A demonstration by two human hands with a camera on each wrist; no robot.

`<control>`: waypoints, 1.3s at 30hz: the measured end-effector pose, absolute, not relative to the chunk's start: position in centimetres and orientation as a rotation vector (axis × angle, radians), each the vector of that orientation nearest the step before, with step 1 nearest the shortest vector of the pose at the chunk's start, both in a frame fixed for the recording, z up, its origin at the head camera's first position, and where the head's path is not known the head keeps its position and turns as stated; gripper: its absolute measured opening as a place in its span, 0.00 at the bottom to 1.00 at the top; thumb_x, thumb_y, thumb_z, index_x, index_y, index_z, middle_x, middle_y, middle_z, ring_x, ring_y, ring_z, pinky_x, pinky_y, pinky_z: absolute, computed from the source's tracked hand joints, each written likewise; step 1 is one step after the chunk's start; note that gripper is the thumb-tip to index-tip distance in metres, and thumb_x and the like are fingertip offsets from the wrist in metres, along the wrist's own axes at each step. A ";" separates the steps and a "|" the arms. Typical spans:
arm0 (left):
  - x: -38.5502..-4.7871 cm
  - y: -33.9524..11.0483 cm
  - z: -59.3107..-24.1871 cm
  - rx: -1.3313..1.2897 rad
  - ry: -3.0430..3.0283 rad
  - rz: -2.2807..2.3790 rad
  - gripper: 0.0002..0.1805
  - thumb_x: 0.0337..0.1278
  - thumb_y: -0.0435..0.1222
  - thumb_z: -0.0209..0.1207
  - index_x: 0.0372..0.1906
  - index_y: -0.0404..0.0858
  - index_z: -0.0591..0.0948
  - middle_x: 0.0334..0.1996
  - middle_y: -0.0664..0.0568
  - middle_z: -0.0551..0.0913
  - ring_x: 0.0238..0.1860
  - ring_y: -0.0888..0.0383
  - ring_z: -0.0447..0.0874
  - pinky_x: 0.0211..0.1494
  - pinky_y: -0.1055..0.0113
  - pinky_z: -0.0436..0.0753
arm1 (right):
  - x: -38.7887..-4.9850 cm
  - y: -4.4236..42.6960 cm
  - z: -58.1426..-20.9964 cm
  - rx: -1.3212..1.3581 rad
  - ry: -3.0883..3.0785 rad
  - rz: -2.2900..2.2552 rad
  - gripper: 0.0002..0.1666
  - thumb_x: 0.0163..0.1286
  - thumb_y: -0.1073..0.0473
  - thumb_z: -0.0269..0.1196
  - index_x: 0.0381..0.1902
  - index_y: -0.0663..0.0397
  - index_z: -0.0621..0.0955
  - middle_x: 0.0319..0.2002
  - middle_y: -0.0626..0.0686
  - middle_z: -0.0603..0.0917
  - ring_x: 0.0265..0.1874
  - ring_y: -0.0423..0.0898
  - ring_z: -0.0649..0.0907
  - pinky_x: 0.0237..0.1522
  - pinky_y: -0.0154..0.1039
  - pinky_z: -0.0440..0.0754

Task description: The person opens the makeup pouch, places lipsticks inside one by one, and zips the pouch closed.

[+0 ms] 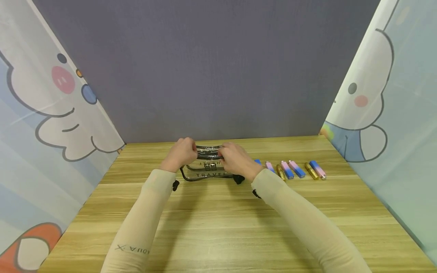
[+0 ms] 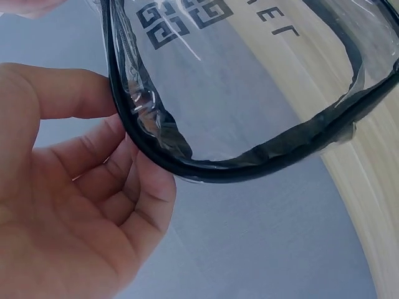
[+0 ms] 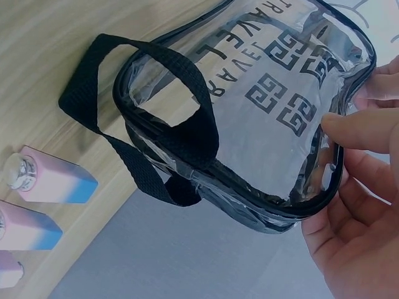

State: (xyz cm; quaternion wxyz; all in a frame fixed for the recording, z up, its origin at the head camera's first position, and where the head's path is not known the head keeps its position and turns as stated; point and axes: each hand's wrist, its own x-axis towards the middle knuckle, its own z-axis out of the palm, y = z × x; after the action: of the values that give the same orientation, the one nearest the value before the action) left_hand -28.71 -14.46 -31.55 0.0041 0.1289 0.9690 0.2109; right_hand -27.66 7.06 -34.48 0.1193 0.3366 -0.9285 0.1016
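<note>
The left hand (image 1: 182, 152) pinches the upper edge of a clear, black-trimmed bag (image 1: 212, 174) and the right hand (image 1: 235, 158) grips the same edge farther along. The bag stands on the desk (image 1: 211, 235), black strap (image 3: 81, 99) at its right end. Beyond the right hand lie pink-and-blue bottles (image 1: 287, 170) and gold tubes (image 1: 311, 171); behind rises a grey wall (image 1: 218, 76).

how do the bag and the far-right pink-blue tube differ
The bag is see-through with black edging; the tube is solid pink and blue. The bag is clearly larger than the tube. The left hand and right hand grip the bag, while the tube lies untouched on the table.
</note>
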 end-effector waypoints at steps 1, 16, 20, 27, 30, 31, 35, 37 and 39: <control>-28.7 -14.5 -31.5 0.396 3.038 0.662 0.21 0.49 0.22 0.45 0.13 0.47 0.57 0.13 0.58 0.48 0.17 0.61 0.42 0.21 0.67 0.50 | -27.7 7.1 -34.5 0.984 -2.712 0.296 0.06 0.70 0.65 0.65 0.43 0.58 0.87 0.40 0.53 0.84 0.42 0.50 0.83 0.48 0.44 0.83; -28.8 -15.4 -31.5 0.276 3.053 0.603 0.14 0.55 0.26 0.51 0.19 0.43 0.68 0.13 0.56 0.58 0.15 0.61 0.49 0.19 0.66 0.57 | -27.7 7.0 -34.5 0.971 -2.711 0.289 0.05 0.70 0.64 0.66 0.42 0.57 0.86 0.40 0.53 0.84 0.41 0.50 0.83 0.48 0.44 0.83; -28.8 -15.4 -31.5 0.288 3.052 0.612 0.16 0.54 0.26 0.50 0.16 0.45 0.64 0.12 0.57 0.55 0.15 0.62 0.47 0.18 0.68 0.55 | -27.7 7.0 -34.5 0.967 -2.718 0.274 0.05 0.70 0.64 0.66 0.41 0.57 0.86 0.39 0.53 0.84 0.41 0.50 0.82 0.47 0.44 0.83; -28.7 -15.7 -31.4 0.296 3.057 0.622 0.17 0.59 0.29 0.51 0.16 0.45 0.65 0.12 0.57 0.55 0.15 0.61 0.48 0.19 0.67 0.56 | -27.7 6.9 -34.4 0.958 -2.736 0.271 0.05 0.70 0.63 0.66 0.42 0.57 0.86 0.40 0.52 0.84 0.42 0.50 0.82 0.47 0.43 0.83; -28.6 -15.9 -31.4 0.288 3.072 0.615 0.15 0.62 0.31 0.52 0.19 0.43 0.69 0.13 0.56 0.60 0.15 0.61 0.51 0.20 0.66 0.59 | -27.7 6.9 -34.4 0.957 -2.747 0.282 0.06 0.70 0.63 0.66 0.43 0.57 0.86 0.40 0.53 0.84 0.42 0.50 0.82 0.48 0.44 0.83; -28.6 -16.0 -31.4 0.283 3.074 0.614 0.14 0.63 0.31 0.52 0.20 0.43 0.70 0.13 0.56 0.60 0.15 0.61 0.51 0.20 0.66 0.59 | -27.7 6.9 -34.3 0.958 -2.749 0.285 0.06 0.70 0.63 0.66 0.43 0.57 0.86 0.41 0.53 0.84 0.42 0.50 0.82 0.48 0.44 0.83; -28.6 -16.3 -31.4 0.258 3.087 0.600 0.15 0.65 0.32 0.54 0.20 0.42 0.70 0.13 0.56 0.59 0.14 0.61 0.51 0.20 0.66 0.59 | -27.7 6.9 -34.3 0.959 -2.754 0.289 0.07 0.71 0.63 0.65 0.44 0.57 0.86 0.41 0.53 0.84 0.43 0.50 0.82 0.49 0.44 0.83; -28.6 -16.4 -31.4 0.249 3.086 0.600 0.18 0.66 0.33 0.55 0.18 0.43 0.68 0.12 0.56 0.57 0.14 0.61 0.50 0.19 0.66 0.58 | -27.8 7.0 -34.3 0.959 -2.754 0.281 0.07 0.71 0.63 0.65 0.44 0.57 0.86 0.41 0.53 0.84 0.43 0.50 0.82 0.50 0.44 0.83; -28.6 -16.5 -31.4 0.245 3.085 0.600 0.20 0.66 0.33 0.55 0.17 0.44 0.67 0.12 0.57 0.56 0.14 0.61 0.50 0.19 0.66 0.57 | -27.8 7.0 -34.3 0.959 -2.754 0.269 0.07 0.71 0.63 0.65 0.44 0.57 0.87 0.42 0.52 0.84 0.44 0.50 0.83 0.50 0.44 0.83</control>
State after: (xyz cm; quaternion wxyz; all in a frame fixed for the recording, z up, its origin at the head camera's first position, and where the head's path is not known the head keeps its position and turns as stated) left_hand -28.58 -16.50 -31.37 -0.0056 0.0776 0.9786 0.1904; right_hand -27.82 6.96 -34.32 0.1062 0.3257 -0.9350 0.0913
